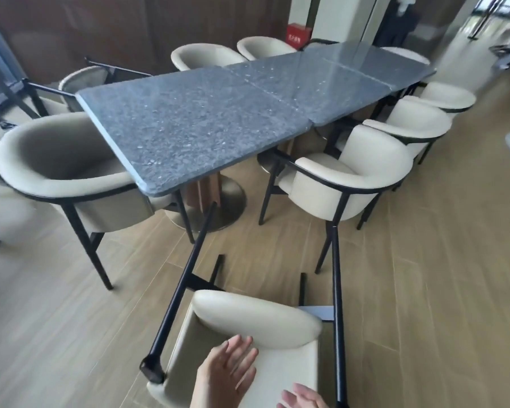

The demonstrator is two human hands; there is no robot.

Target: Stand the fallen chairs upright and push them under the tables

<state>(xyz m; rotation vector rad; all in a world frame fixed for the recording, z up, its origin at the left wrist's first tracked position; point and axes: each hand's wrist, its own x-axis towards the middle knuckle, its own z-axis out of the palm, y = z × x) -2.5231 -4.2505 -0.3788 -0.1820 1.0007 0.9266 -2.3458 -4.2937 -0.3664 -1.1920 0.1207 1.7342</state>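
Blur softens the whole head view, and the lower frame edge cuts off both wrists and the near end of the fallen chair (248,343). That chair lies tipped on the wood-plank floor (424,275) just off the near corner of the bench (189,125), its thin black metal legs pointing toward the bench base and its rounded cream cushion facing up. Its padding looks smooth, like leather, wrapped in a curved shell.

The left hand (227,369) has straight, spread fingers over the cream panel, gripping nothing; whether it touches the panel cannot be told. The right hand (304,397) is only partly in frame, fingers loosely extended and holding nothing.

The bench is a long run of speckled grey stone tops set end to end on round metal pedestals. Matching upright chairs (351,178) with barrel backs and black frames stand along both long sides of the bench, partly tucked under. Beyond its far end sits a red box (298,35), its lettering unreadable.
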